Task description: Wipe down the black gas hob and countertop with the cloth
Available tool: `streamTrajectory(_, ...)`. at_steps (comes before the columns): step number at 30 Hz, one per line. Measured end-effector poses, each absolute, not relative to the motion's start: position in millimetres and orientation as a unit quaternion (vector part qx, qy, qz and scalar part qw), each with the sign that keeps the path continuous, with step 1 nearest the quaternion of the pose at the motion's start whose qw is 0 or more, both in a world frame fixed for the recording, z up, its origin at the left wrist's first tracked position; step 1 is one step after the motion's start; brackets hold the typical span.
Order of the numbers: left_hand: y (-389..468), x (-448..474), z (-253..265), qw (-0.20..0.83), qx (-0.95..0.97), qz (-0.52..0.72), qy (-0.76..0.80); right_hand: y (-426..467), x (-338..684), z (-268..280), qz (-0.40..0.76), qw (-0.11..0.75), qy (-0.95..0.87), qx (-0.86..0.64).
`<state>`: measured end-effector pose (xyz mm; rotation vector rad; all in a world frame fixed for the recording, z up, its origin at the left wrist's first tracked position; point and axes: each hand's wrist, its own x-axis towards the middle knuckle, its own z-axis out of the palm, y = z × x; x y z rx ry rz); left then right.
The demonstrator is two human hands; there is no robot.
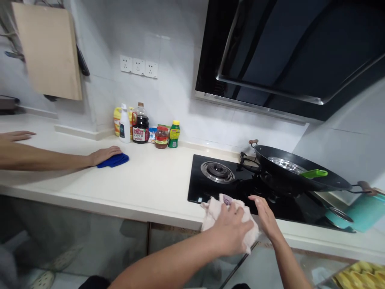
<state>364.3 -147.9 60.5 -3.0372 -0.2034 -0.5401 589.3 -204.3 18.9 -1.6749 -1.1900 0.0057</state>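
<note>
My left hand (233, 230) grips a pale pinkish-white cloth (212, 212) at the front edge of the counter, just before the stove. The cloth is bunched up and part of it hangs past the edge. Close by on the right, my right hand (266, 216) has its fingers stretched out and holds nothing. Beyond both hands lies the black gas stove (197, 180), its left burner (218, 171) bare. A large wok (300, 180) rests over the right side, with a metal strainer-like piece (285, 163) and a green handle (314, 174) inside it.
At the left, another person's hand (105, 154) presses a blue cloth (116, 160) on the white counter (156, 180). Along the wall stand a spray bottle (124, 126), a soy sauce bottle (140, 126), a jar (161, 138) and a green bottle (174, 136). A range hood (270, 60) overhangs the stove.
</note>
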Motion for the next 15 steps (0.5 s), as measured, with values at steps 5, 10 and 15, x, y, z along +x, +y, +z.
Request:
streamTrajectory(5,-168,397,43,0.099,-0.97,-0.219,-0.046,-208,595,19,0.024,0.514,-0.464,-0.721)
streamTrajectory(10,-154,370,25,0.102,-0.958,-0.265,-0.047,-208,596,14,0.027,0.491,-0.486,-0.722)
streamTrajectory(15,-113,294,9,0.049,-0.958,-0.261,-0.113,-208,594,13,0.016,0.436,-0.53,-0.727)
